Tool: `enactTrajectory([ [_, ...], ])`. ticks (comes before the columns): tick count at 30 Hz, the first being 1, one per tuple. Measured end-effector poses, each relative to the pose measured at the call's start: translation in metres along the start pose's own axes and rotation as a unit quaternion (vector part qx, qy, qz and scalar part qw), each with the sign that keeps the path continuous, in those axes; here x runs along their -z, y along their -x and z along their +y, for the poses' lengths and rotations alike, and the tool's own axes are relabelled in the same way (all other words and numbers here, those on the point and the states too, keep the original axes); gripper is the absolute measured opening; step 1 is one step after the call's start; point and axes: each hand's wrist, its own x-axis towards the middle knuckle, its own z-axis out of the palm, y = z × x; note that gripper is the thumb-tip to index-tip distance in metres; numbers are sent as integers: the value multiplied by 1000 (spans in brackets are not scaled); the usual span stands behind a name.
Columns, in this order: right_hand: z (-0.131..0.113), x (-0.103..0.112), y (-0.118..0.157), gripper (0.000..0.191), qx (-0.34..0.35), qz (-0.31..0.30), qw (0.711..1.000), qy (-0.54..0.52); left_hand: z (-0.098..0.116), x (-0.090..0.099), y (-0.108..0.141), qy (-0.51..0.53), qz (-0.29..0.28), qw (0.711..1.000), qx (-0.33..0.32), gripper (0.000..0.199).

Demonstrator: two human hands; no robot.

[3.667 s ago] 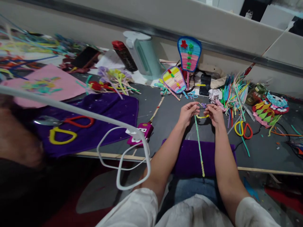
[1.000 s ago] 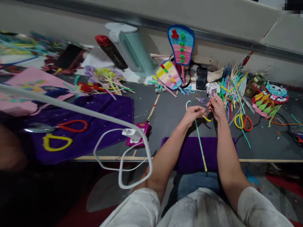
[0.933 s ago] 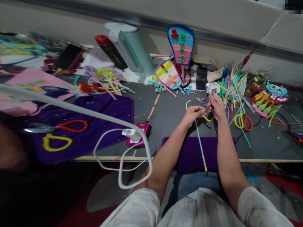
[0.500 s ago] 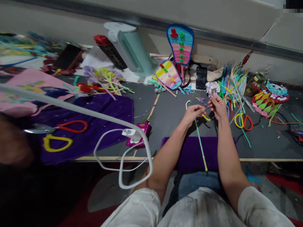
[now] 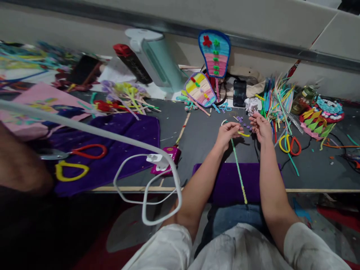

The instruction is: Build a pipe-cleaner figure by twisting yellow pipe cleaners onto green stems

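Observation:
My left hand [image 5: 228, 135] is closed, pinching a thin fuzzy craft stem [image 5: 237, 165], green above and yellow at its low end, that hangs over a folded purple cloth [image 5: 236, 183]. A short yellow pipe cleaner [image 5: 244, 134] juts rightward from the same fingertips. A pale curved end [image 5: 223, 122] shows behind the hand. Just right of the yellow tip, my right hand [image 5: 261, 127] is raised with its fingers bent and slightly apart. No object shows clearly in it. Small purple beads or rings [image 5: 239, 119] lie beyond the hands, beside crumpled pale paper [image 5: 251, 105].
Pipe cleaners [image 5: 277, 101] and scissors [image 5: 289, 144] lie to the right. Two fan-shaped crafts [image 5: 214, 52], a phone [image 5: 239, 93] and a mint jug [image 5: 163, 60] are at the back. A white bent tube [image 5: 112, 135] crosses the left; another person's arm [image 5: 22, 161] is there.
My right hand's fingers have loosened from a pinch. The yellow pipe cleaner, bent toward that hand before, now points straighter. The other person's arm at left has shifted right.

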Motion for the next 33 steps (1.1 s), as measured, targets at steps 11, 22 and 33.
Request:
enactTrajectory([
  [11,1,-7,7,26,-12,-88,994,64,0,7,-9,70,77,994,15,28],
  [22,9,-11,6,27,18,-71,995,67,-3,-5,-3,30,9,999,1,46],
  [33,0,-6,6,31,44,-22,999,22,3,-4,0,16,-4,1000,23,43],
])
